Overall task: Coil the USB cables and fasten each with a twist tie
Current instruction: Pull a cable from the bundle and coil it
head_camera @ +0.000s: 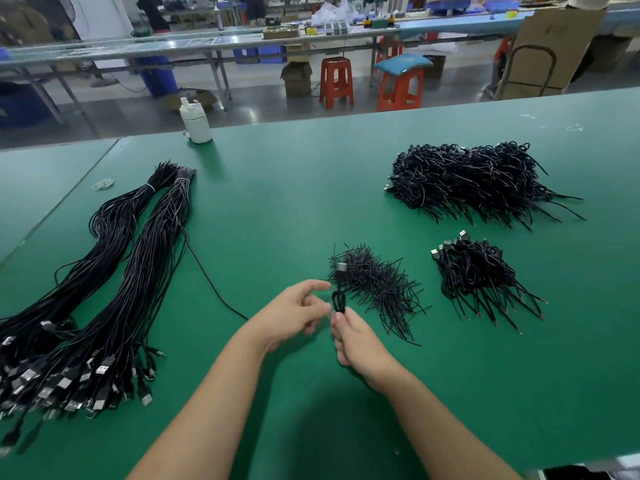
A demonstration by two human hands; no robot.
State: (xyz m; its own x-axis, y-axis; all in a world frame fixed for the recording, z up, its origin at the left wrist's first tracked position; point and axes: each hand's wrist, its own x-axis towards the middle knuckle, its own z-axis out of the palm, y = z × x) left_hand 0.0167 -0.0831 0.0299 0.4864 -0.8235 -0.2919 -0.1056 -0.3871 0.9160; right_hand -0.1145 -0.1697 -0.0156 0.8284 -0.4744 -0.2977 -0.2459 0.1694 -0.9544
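Coiled USB cable (338,301) pinched upright by right hand (360,344); left hand (294,311) loosely spread beside it.

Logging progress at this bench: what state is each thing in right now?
Cable in hands: partly coiled, untied.
Right hand: pinching the coil.
Left hand: open beside it.
Long bundles: uncoiled, banded.
Twist ties: loose heap.
Large pile: coiled.
Small pile: coiled.
White bottle: upright.

Bright even overhead light; soft shadows under forearms; wide-angle edge bending; slight hand blur.
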